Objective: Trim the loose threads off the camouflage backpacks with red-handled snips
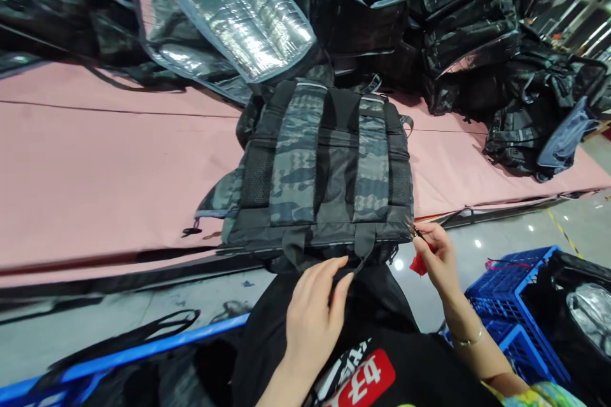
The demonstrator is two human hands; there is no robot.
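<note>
A black and grey camouflage backpack (337, 159) lies with its two padded shoulder straps facing up, its bottom edge toward me. My left hand (317, 308) is at that edge, thumb and forefinger closed on the end of a black webbing strap (365, 248). At the bag's lower right corner, my right hand (436, 257) holds a small pair of thread snips (415, 231), their tips against or just beside the fabric. Something red (420, 263) shows under the right fingers; whether it is part of the snips I cannot tell.
The bag rests on a pink-covered table (119, 159). Behind it are piled more dark bags, one with a silver-lined flap (252, 13); another bag (529, 127) lies at right. Blue crates (515, 292) stand lower right, and a blue rail (157, 346) lower left.
</note>
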